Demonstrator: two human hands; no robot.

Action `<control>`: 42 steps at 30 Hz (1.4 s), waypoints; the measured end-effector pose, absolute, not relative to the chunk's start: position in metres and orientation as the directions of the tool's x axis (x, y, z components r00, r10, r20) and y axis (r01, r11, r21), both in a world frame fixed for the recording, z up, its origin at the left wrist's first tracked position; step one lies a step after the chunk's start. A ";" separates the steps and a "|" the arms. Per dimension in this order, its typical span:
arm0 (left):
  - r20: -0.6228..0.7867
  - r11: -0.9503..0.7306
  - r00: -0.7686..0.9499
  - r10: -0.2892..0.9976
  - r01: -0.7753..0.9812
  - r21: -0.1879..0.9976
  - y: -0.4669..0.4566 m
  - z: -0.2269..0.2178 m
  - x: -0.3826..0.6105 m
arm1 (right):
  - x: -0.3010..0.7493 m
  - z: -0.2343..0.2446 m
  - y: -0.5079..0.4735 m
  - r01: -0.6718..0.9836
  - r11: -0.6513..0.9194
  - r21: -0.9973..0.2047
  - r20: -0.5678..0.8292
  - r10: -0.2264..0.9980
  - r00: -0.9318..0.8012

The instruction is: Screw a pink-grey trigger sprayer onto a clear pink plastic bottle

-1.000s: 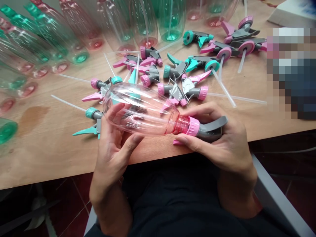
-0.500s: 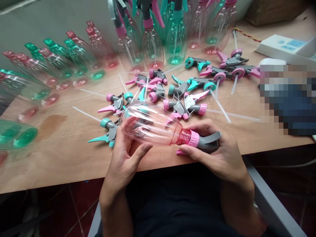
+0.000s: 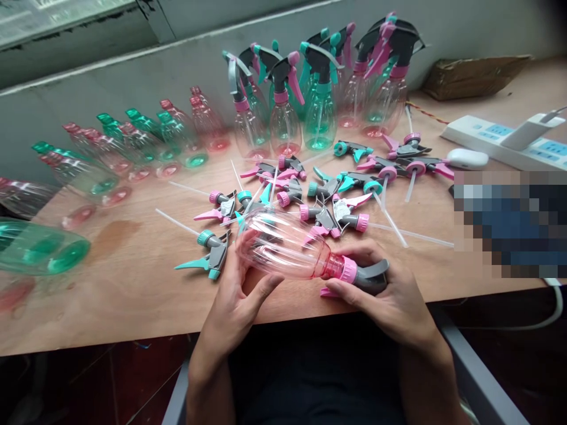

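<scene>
A clear pink spray bottle (image 3: 283, 248) lies on its side just above the near edge of the wooden table (image 3: 133, 289). My left hand (image 3: 239, 295) wraps its fingers round the bottle's wide body. My right hand (image 3: 385, 295) grips the grey and pink trigger head (image 3: 361, 276) that sits on the bottle's neck. Both hands are closed on it.
Several loose pink and teal trigger heads with dip tubes (image 3: 310, 195) lie behind the bottle. Headless bottles (image 3: 133, 147) lie at the left, finished spray bottles (image 3: 319, 88) stand at the back. A power strip (image 3: 500, 141) and a white mouse (image 3: 467, 158) are at the right.
The view has tilted up and pulled back, so the back wall and standing bottles show now. My hands keep the same hold on the bottle and trigger head.
</scene>
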State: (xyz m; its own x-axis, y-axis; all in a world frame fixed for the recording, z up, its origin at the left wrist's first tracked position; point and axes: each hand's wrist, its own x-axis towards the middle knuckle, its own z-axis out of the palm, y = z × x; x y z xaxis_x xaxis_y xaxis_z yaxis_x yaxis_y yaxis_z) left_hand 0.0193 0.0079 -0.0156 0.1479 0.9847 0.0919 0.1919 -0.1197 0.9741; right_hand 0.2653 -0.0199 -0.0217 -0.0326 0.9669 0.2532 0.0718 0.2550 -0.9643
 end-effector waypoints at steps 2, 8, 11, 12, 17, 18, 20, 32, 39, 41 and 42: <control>0.085 -0.113 0.148 0.985 0.194 0.975 0.009 -0.015 0.019 | 0.265 -0.021 -0.020 0.051 0.249 -0.967 0.247 0.968 -0.039; 0.081 -0.111 0.159 0.984 0.187 0.976 0.010 -0.019 0.016 | 0.264 -0.024 -0.022 0.042 0.204 -0.978 0.204 0.979 -0.015; 0.094 -0.125 0.146 0.985 0.215 0.969 0.009 -0.020 0.015 | 0.263 -0.026 -0.023 0.034 0.185 -0.982 0.185 0.983 -0.006; 0.094 -0.122 0.139 0.986 0.216 0.969 0.009 -0.020 0.015 | 0.263 -0.026 -0.023 0.023 0.175 -0.984 0.175 0.985 -0.011; 0.098 -0.128 0.152 0.983 0.202 0.971 0.009 -0.016 0.019 | 0.262 -0.024 -0.022 -0.021 0.136 -0.990 0.137 0.990 -0.030; 0.110 -0.143 0.158 0.981 0.213 0.967 0.010 -0.016 0.019 | 0.262 -0.024 -0.022 -0.030 0.135 -0.990 0.136 0.990 -0.032; 0.134 -0.172 0.170 0.976 0.239 0.956 0.009 -0.015 0.019 | 0.261 -0.024 -0.023 -0.059 0.129 -0.990 0.131 0.991 -0.026; 0.119 -0.140 0.196 0.973 0.097 0.985 0.006 -0.017 0.017 | 0.255 -0.021 -0.026 -0.239 -0.003 -0.971 -0.010 1.000 0.028; 0.132 -0.161 0.158 0.978 0.182 0.970 0.007 -0.015 0.020 | 0.252 -0.016 -0.029 -0.319 -0.041 -0.947 -0.071 0.994 0.083; 0.140 -0.172 0.163 0.977 0.200 0.965 0.006 -0.014 0.021 | 0.251 -0.016 -0.029 -0.321 -0.035 -0.947 -0.067 0.994 0.087; 0.141 -0.173 0.163 0.977 0.208 0.963 0.006 -0.014 0.022 | 0.251 -0.017 -0.029 -0.313 -0.030 -0.949 -0.060 0.994 0.088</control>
State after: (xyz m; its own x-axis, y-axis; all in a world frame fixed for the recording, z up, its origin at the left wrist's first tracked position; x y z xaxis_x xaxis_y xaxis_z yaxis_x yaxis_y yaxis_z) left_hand 0.0216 0.0059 -0.0136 0.1627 0.9766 0.1407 0.2078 -0.1733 0.9627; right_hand 0.2508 -0.0292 -0.0169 0.0884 0.9943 -0.0602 -0.3134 -0.0296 -0.9492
